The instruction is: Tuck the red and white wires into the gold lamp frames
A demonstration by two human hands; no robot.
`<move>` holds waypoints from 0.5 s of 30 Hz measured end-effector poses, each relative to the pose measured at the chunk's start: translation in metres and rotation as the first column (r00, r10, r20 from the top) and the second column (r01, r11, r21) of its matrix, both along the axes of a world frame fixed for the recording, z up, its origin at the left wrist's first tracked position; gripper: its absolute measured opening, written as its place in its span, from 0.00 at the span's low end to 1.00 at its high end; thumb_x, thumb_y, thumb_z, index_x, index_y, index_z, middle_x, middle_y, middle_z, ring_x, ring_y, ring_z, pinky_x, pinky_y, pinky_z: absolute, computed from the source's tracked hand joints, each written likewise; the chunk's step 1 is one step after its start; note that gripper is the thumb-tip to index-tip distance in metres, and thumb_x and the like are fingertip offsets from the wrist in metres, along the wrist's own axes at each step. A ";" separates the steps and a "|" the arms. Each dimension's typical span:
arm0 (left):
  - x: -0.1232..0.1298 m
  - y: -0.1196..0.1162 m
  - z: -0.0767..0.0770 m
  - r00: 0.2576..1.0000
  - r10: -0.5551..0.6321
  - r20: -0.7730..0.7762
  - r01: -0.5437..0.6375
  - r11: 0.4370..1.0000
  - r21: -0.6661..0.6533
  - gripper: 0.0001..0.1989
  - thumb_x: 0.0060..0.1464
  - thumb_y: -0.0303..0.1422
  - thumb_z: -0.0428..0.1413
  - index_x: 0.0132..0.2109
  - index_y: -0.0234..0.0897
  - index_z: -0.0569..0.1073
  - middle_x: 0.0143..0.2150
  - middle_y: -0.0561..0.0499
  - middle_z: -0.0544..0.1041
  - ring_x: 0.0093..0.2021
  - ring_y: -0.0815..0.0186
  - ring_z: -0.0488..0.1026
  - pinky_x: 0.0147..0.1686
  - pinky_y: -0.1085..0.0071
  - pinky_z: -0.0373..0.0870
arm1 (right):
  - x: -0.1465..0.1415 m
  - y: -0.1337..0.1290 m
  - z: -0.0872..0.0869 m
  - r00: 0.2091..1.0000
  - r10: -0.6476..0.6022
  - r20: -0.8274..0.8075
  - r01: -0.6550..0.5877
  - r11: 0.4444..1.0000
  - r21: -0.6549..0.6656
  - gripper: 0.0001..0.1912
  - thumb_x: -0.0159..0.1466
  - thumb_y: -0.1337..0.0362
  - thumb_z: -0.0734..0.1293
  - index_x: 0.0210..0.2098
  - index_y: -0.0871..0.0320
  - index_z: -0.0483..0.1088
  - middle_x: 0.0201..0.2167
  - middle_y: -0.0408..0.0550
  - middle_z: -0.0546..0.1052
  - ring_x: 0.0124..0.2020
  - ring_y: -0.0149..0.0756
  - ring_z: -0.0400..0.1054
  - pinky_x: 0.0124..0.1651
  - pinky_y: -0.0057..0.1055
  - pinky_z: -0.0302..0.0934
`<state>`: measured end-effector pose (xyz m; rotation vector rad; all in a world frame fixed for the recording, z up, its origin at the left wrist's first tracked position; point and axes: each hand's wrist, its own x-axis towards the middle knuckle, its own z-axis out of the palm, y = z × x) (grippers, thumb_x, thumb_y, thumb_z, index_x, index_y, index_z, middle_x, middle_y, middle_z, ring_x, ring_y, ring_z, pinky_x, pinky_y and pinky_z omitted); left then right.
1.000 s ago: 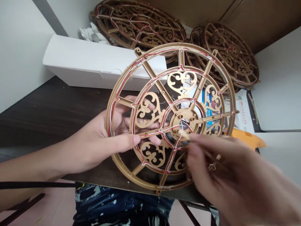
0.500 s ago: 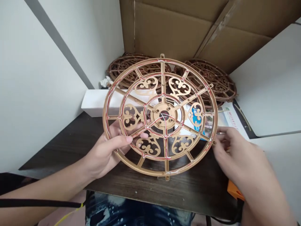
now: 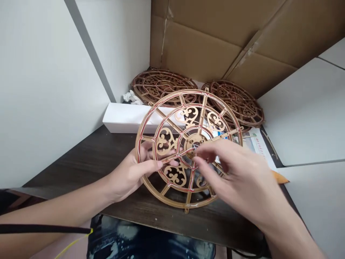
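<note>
Gold and probably light and stiff, its wires (image 3: 192,180) fragile, the wheel (image 3: 189,145) is over the table (image 3: 107,158), your left hand (image 3: 137,172) pinching rim (image 3: 194,206) and spoke (image 3: 172,157), the sturdiest hold; whether your right hand (image 3: 234,162) pinches anything by the hub (image 3: 196,137) cannot be told.

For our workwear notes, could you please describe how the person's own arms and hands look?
The left hand and right hand are bare, with no gloves, rings or wristwatch showing. No sleeve covers the visible left forearm or right forearm. A thin black strip with a yellow tip crosses the left forearm; whether it is worn cannot be told.
</note>
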<state>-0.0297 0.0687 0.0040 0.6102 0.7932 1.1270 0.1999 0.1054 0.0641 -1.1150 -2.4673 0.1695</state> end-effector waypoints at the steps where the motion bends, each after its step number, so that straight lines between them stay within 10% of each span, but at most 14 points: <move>1: 0.000 0.000 0.000 1.000 -0.002 -0.011 0.002 1.000 0.005 0.13 0.52 0.27 0.68 0.46 0.40 0.79 0.42 0.49 0.88 0.48 0.56 0.85 0.47 0.66 0.82 | -0.009 0.003 0.002 0.999 0.042 0.013 -0.041 0.995 -0.086 0.03 0.70 0.66 0.67 0.41 0.53 0.74 0.36 0.41 0.80 0.36 0.32 0.73 0.38 0.31 0.63; 15: 0.000 0.001 -0.008 0.998 -0.050 0.029 0.049 0.998 0.025 0.16 0.58 0.25 0.64 0.52 0.38 0.76 0.50 0.48 0.87 0.49 0.61 0.84 0.51 0.70 0.81 | -0.028 0.018 -0.007 0.992 -0.122 -0.037 0.090 0.875 -0.475 0.08 0.63 0.67 0.71 0.40 0.53 0.69 0.26 0.33 0.74 0.23 0.24 0.66 0.24 0.23 0.60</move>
